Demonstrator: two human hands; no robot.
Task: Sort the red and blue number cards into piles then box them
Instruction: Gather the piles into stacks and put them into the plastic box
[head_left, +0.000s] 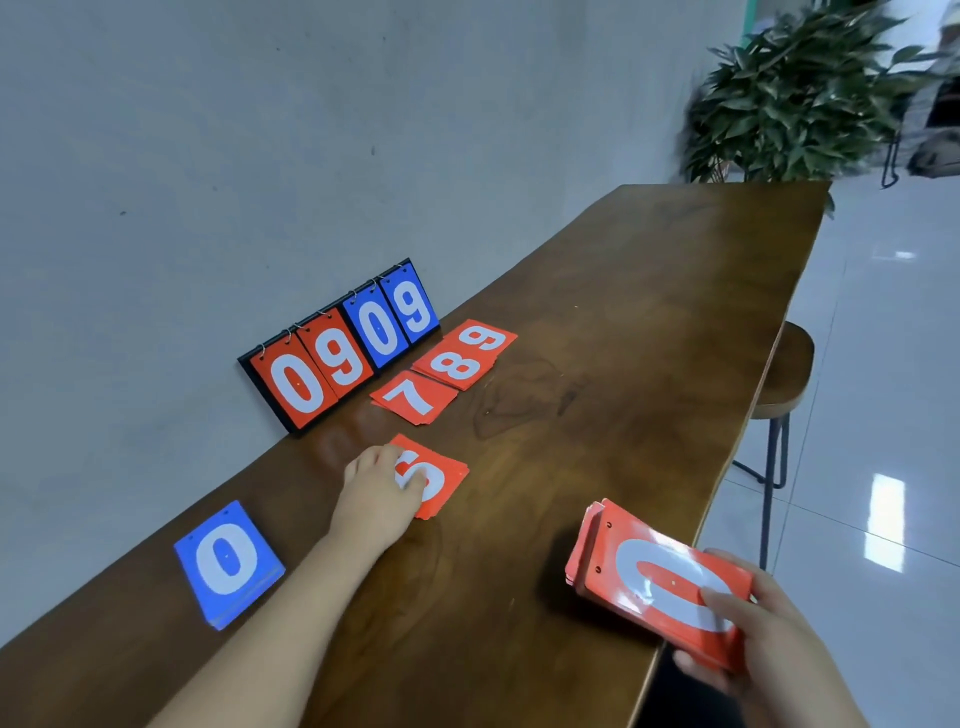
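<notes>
My right hand (763, 639) grips a thick stack of red cards (654, 582) with a 0 on top, held above the table's near edge. My left hand (382, 488) reaches across the table and pinches a small pile of red cards (441, 480) whose top card looks like a 6. Farther back lie red piles topped by a 7 (413, 397), an 8 (454, 366) and a 9 (485, 338). A blue stack (228, 564) topped by a 0 lies at the left.
A flip scoreboard (340, 345) reading 09 in red and 09 in blue leans against the grey wall. The long wooden table (649, 312) runs away to the right. A stool (784, 374) stands beside its right edge, and a potted plant (795, 93) stands behind its far end.
</notes>
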